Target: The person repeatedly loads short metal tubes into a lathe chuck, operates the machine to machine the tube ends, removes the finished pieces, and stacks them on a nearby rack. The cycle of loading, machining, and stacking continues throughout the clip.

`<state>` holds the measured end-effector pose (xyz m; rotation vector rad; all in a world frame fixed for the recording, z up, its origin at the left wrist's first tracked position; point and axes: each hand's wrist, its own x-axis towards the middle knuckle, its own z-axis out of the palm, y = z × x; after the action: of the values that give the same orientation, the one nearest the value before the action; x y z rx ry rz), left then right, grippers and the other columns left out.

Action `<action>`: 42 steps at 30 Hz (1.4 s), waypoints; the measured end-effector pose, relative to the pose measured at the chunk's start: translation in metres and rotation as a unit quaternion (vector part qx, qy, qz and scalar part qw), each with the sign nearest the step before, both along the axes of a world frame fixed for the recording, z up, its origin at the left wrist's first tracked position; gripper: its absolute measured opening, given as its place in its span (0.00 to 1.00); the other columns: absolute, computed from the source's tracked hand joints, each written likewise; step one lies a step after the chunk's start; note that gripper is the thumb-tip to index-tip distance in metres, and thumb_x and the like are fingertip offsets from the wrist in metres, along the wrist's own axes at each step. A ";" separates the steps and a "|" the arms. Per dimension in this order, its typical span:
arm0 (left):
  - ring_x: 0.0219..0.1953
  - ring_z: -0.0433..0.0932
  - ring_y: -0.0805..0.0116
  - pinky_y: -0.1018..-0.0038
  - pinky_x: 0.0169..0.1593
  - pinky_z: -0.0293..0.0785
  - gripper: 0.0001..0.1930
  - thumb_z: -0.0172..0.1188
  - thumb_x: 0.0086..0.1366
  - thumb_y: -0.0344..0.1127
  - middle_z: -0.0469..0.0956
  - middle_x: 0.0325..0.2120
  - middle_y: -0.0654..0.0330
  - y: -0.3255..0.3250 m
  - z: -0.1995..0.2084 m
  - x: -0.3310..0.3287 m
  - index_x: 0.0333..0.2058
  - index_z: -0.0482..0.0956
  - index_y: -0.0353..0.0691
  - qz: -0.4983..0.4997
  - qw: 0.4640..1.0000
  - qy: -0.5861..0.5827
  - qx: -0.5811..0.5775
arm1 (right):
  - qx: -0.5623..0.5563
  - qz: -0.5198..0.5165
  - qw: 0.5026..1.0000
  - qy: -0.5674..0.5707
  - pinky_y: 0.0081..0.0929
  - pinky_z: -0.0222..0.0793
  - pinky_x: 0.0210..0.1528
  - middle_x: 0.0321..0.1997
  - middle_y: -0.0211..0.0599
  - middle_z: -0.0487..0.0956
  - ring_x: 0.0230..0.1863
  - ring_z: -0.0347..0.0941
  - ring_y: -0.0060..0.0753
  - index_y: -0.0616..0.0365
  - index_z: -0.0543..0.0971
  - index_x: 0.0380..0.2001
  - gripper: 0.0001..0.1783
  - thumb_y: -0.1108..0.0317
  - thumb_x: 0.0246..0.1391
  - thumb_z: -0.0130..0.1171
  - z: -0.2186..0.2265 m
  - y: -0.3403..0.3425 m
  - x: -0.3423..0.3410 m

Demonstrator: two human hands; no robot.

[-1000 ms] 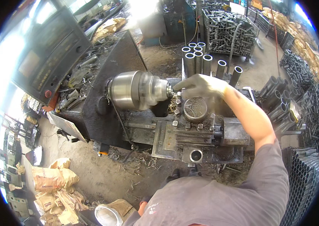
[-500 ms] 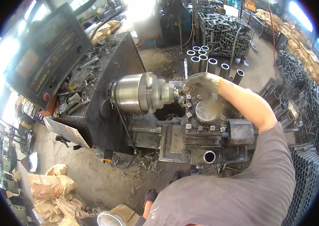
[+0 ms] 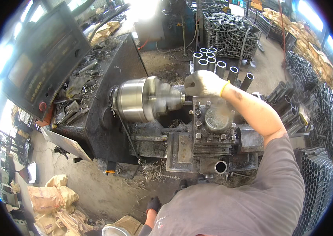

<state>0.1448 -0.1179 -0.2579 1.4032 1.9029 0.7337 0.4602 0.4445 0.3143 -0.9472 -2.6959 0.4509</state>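
Observation:
My right hand (image 3: 205, 83), in a whitish glove with a yellow cuff, is closed with its knuckles toward the lathe chuck (image 3: 137, 99). Whatever its fingers may hold is hidden. The hand is just above and behind the bolted tool post (image 3: 214, 118), close to the end of the stepped metal workpiece (image 3: 170, 98). That workpiece and the chuck jaws look smeared, as if spinning. Low by my body hangs my left hand (image 3: 154, 203) in a dark glove, apart from the machine; its fingers are too small and dark to read.
Several upright steel tubes (image 3: 221, 66) stand behind the tool post. A wire crate of metal parts (image 3: 229, 37) is farther back. Stacked tubes (image 3: 318, 177) rise at right. The control panel (image 3: 44, 59) is at left, paper sacks (image 3: 50, 196) below. Metal chips litter the floor.
My right hand was blurred with its dark, dirty side showing; now it has turned, its pale glove back and yellow cuff in sight. My left hand still hangs low.

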 end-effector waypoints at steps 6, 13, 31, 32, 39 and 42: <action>0.41 0.81 0.66 0.67 0.46 0.78 0.28 0.58 0.75 0.40 0.84 0.43 0.59 0.130 0.105 -0.019 0.70 0.69 0.38 0.369 0.870 -0.316 0.079 | -0.101 0.035 0.976 -0.192 0.41 0.80 0.41 0.33 0.41 0.89 0.35 0.86 0.41 0.59 0.89 0.35 0.18 0.54 0.55 0.70 -0.056 0.066 -0.019; 0.54 0.83 0.53 0.60 0.57 0.76 0.20 0.58 0.74 0.44 0.85 0.52 0.47 0.194 0.271 0.039 0.57 0.83 0.40 0.211 0.972 -0.069 0.072 | -0.119 0.031 0.971 -0.204 0.38 0.78 0.36 0.32 0.42 0.89 0.30 0.84 0.35 0.57 0.91 0.36 0.22 0.47 0.52 0.77 -0.085 0.056 -0.040; 0.53 0.85 0.47 0.56 0.56 0.78 0.25 0.56 0.75 0.52 0.87 0.48 0.43 0.140 0.240 0.031 0.55 0.84 0.36 0.212 0.971 -0.032 -0.109 | -0.096 0.039 0.991 -0.086 0.42 0.75 0.64 0.60 0.51 0.83 0.59 0.80 0.54 0.53 0.72 0.72 0.35 0.62 0.62 0.65 -0.188 0.093 0.167; 0.52 0.86 0.49 0.57 0.55 0.78 0.25 0.56 0.75 0.52 0.87 0.47 0.44 0.147 0.248 0.029 0.55 0.84 0.36 0.194 0.972 -0.062 -0.114 | -0.062 -0.022 0.996 -0.064 0.44 0.77 0.60 0.55 0.53 0.85 0.56 0.81 0.57 0.51 0.76 0.68 0.31 0.65 0.60 0.64 -0.188 0.073 0.169; 0.48 0.86 0.55 0.63 0.54 0.79 0.22 0.58 0.75 0.47 0.88 0.45 0.48 0.209 0.262 0.033 0.55 0.85 0.36 0.075 0.993 -0.074 -0.043 | -0.003 -0.023 0.993 0.119 0.31 0.82 0.32 0.34 0.42 0.88 0.29 0.85 0.32 0.61 0.87 0.43 0.15 0.62 0.58 0.71 -0.007 -0.097 0.168; 0.47 0.86 0.55 0.63 0.53 0.79 0.21 0.57 0.75 0.45 0.88 0.44 0.49 0.215 0.252 0.037 0.55 0.85 0.36 0.071 0.990 -0.098 -0.067 | 0.024 0.211 0.972 0.099 0.29 0.83 0.30 0.35 0.44 0.88 0.29 0.86 0.36 0.65 0.86 0.44 0.18 0.62 0.56 0.72 -0.014 -0.184 0.131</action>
<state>0.1821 0.0968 -0.0061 1.0815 1.8719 0.7664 0.5909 0.2605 0.3000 -0.2875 -2.6994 0.5256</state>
